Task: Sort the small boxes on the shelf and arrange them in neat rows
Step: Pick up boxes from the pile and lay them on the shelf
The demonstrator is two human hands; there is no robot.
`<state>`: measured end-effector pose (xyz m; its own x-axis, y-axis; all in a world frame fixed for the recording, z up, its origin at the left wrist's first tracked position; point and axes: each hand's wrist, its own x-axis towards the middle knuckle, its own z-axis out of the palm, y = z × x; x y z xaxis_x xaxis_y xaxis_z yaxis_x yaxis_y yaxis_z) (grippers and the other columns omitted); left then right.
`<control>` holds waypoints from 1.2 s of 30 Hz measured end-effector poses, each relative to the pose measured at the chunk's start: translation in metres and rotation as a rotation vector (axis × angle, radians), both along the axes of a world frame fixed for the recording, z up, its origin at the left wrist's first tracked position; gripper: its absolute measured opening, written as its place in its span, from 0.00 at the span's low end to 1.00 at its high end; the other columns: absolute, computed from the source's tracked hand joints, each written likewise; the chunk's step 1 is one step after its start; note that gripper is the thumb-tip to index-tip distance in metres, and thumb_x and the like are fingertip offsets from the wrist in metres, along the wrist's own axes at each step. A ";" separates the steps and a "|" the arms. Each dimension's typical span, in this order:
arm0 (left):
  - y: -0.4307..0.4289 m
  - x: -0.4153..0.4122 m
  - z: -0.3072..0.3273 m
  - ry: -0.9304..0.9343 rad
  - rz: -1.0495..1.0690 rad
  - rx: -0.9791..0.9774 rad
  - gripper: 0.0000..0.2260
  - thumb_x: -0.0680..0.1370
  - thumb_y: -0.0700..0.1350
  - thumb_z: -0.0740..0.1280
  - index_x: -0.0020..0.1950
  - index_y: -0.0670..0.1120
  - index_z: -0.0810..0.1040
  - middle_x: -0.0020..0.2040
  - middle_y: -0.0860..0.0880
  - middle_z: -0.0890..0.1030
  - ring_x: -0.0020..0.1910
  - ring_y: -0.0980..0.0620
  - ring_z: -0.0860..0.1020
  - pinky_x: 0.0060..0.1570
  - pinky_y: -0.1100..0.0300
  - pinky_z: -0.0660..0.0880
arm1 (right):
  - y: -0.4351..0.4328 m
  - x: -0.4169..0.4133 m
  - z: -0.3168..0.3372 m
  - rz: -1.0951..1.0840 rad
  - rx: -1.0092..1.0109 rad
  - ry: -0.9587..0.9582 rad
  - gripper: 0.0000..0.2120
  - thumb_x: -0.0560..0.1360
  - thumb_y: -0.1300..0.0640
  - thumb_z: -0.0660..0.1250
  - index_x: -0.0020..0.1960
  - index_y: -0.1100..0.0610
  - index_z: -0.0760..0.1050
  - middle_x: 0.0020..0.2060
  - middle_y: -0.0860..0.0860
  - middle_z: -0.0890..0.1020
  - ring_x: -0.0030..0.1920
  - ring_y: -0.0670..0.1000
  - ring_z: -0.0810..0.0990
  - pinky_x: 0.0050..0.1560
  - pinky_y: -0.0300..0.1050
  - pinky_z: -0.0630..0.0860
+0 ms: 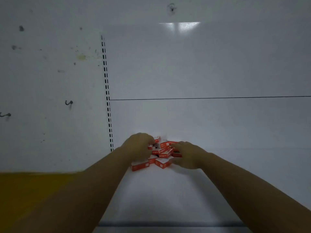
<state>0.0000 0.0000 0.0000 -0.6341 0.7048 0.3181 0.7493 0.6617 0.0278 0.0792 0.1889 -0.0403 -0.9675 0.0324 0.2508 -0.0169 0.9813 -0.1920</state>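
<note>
SHELF JUMBLE: Right of the slotted upright (pixel 107 98), small red-and-white boxes (pixel 162 153) lie in a loose heap far in on the white shelf (pixel 168 190) as you reach in with both arms. Your left grip (pixel 139 146) is bent over the heap's left edge, knuckles up and fingers curled down among the boxes. Whether they have closed on one cannot be told, since the back of the hand hides them. One flat box (pixel 140 166) lies at the near left, just beside that wrist. Your right grip (pixel 188 154) lies against the heap's right side, fingers fairly straight and loose, touching the boxes but holding none.

No row stands yet, so the sorting looks barely begun. You would do well to lift the top boxes off one at a time rather than rake the heap. Turn each printed face the same way and start the first row along the back wall (pixel 202 123), with the right grip steadying the rest. Pull from underneath and the tilted boxes will likely slide.
</note>
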 end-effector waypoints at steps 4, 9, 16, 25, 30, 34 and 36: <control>0.023 -0.003 -0.010 -0.051 0.148 0.155 0.07 0.72 0.40 0.65 0.49 0.46 0.79 0.47 0.49 0.78 0.43 0.51 0.74 0.43 0.59 0.72 | 0.001 -0.011 -0.010 -0.065 -0.128 0.056 0.22 0.73 0.45 0.64 0.66 0.48 0.69 0.60 0.48 0.77 0.57 0.50 0.75 0.57 0.45 0.72; 0.040 -0.019 -0.027 -0.183 0.198 0.082 0.08 0.73 0.46 0.67 0.47 0.43 0.79 0.41 0.48 0.80 0.36 0.52 0.76 0.35 0.62 0.71 | 0.006 -0.034 -0.022 -0.099 -0.248 0.018 0.20 0.73 0.44 0.64 0.62 0.49 0.71 0.57 0.49 0.80 0.55 0.50 0.78 0.58 0.48 0.73; 0.055 -0.028 -0.036 -0.278 0.227 0.085 0.11 0.75 0.51 0.64 0.51 0.45 0.76 0.40 0.50 0.78 0.32 0.55 0.76 0.35 0.62 0.73 | 0.009 -0.058 -0.033 -0.211 -0.439 0.055 0.18 0.79 0.44 0.54 0.58 0.54 0.75 0.53 0.52 0.81 0.51 0.50 0.79 0.55 0.46 0.75; 0.065 -0.035 -0.039 -0.184 0.282 0.142 0.08 0.74 0.51 0.66 0.42 0.47 0.74 0.38 0.51 0.75 0.36 0.54 0.75 0.39 0.61 0.74 | 0.014 -0.075 -0.034 -0.259 -0.634 0.080 0.09 0.75 0.50 0.64 0.51 0.53 0.78 0.45 0.50 0.82 0.40 0.46 0.80 0.41 0.37 0.73; 0.063 -0.035 -0.039 -0.227 0.221 0.177 0.08 0.72 0.48 0.69 0.47 0.45 0.78 0.42 0.50 0.80 0.36 0.55 0.76 0.39 0.62 0.73 | 0.018 -0.071 -0.027 -0.301 -0.994 0.041 0.08 0.67 0.64 0.71 0.37 0.53 0.75 0.34 0.48 0.80 0.36 0.46 0.80 0.37 0.37 0.75; 0.055 -0.031 -0.038 -0.315 0.138 0.166 0.12 0.70 0.45 0.71 0.52 0.43 0.80 0.46 0.48 0.82 0.36 0.55 0.76 0.33 0.65 0.70 | 0.026 -0.054 -0.022 -0.380 -1.196 -0.022 0.07 0.67 0.67 0.72 0.43 0.63 0.77 0.35 0.57 0.82 0.31 0.51 0.80 0.26 0.39 0.73; 0.049 -0.029 -0.035 -0.303 0.093 0.197 0.14 0.69 0.45 0.72 0.53 0.44 0.80 0.46 0.48 0.82 0.38 0.55 0.77 0.35 0.65 0.72 | 0.028 -0.046 -0.021 -0.372 -1.258 -0.012 0.06 0.67 0.67 0.72 0.44 0.65 0.77 0.36 0.60 0.83 0.29 0.52 0.80 0.27 0.41 0.75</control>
